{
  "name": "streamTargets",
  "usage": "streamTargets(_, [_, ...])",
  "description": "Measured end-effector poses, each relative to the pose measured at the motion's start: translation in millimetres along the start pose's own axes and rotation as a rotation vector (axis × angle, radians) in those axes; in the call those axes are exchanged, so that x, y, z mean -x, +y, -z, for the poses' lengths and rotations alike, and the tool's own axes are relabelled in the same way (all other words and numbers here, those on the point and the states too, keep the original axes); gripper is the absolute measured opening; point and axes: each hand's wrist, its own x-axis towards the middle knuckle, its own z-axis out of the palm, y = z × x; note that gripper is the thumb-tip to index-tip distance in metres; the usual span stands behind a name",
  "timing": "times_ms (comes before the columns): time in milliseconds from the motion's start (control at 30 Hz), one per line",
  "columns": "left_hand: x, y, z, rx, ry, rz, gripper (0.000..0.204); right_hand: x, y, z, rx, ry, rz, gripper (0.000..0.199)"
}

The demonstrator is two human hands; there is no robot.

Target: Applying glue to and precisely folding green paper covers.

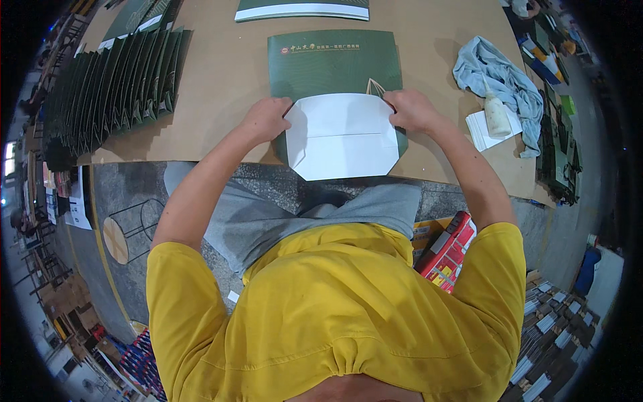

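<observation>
The 2 hands press flat, not gripping: left hand (pixel 266 119) and right hand (pixel 410 110) hold the white flap (pixel 340 136) down on the green folder (pixel 333 63), maybe glued. Uneven pushing could crease it crooked.

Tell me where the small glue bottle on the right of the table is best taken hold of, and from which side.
Grip the glue bottle around its wide lower body, coming from above. It lies on a stack of white paper with its thin nozzle toward the blue cloth, so the nozzle looks too thin to hold well. The right hand, now on the white flap, is nearer.
</observation>
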Motion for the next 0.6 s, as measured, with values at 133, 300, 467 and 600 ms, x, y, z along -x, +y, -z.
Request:
streamTargets(133, [21,6,-23,-0.139,0.352,-0.168,0.016,20,-6,-24,0.144,0.369,0.262,0.018])
streamTargets(300, [14,21,-25,-0.348,0.419,-0.277,0.011,20,-26,-18,0.274,0.311,0.218,0.015])
streamTargets(467, [0,62,-32,-0.429,0.462,-0.443,0.007,9,-53,-25,0.327,0.399,0.348,0.013])
streamTargets(600, [7,79,-40,-0.59,0.451,-0.333,0.009,18,-57,-38,0.428,0.526,0.354,0.016])
